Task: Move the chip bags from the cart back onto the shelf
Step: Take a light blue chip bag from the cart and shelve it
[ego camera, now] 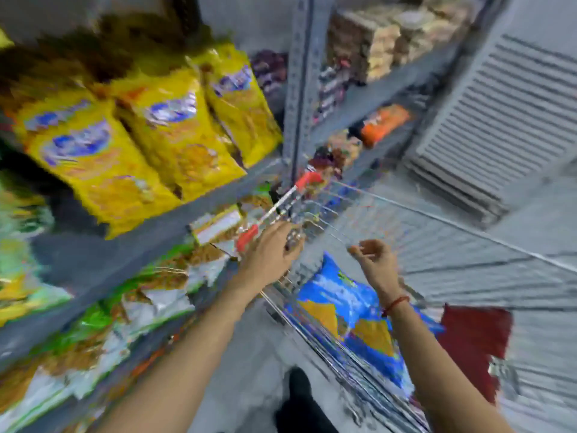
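Note:
The picture is blurred by motion. A blue and orange chip bag (346,307) lies inside the wire cart (406,214) at lower right. My left hand (270,250) reaches over the cart's near rim by the red-capped handle (274,210), fingers spread, holding nothing. My right hand (373,259) hovers above the blue bag with fingers loosely curled and nothing in them. Yellow chip bags (175,129) stand in a row on the grey shelf (156,226) at upper left.
Green and white snack bags (103,317) fill the lower shelf at left. A grey upright post (298,89) divides the shelving; packets and an orange bag (384,121) sit on the shelves to its right. A dark red item (474,339) lies in the cart. A ribbed shutter (512,114) stands at far right.

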